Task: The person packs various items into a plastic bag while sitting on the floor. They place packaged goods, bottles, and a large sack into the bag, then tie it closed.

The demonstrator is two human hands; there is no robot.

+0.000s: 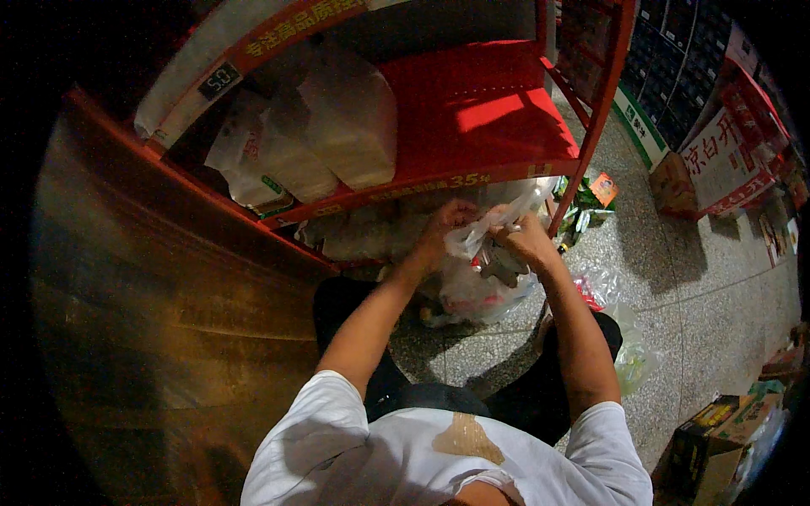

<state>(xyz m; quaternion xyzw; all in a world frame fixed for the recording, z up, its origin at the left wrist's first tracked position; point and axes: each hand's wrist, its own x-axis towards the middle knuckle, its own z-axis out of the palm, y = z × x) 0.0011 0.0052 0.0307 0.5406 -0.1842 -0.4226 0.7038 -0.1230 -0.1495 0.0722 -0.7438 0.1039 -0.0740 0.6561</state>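
Observation:
Between my knees, a clear plastic bag (484,294) hangs low near the floor, with red and pale things dimly visible in it. My right hand (519,237) grips the bag's bunched upper part, its fingers closed on the film. My left hand (450,221) is at the left side of the bag's mouth with bent fingers; whether it pinches the film cannot be told. A grey, lobed thing (503,265) shows just below my right hand; its kind is unclear.
A red metal shelf (417,183) stands in front, holding white plastic-wrapped packs (348,126). Colourful packets (585,196) lie by its right leg. Another plastic bag (633,354) rests on the speckled floor beside my right knee. Cardboard boxes (715,443) stand at lower right; a brown panel (190,354) is at left.

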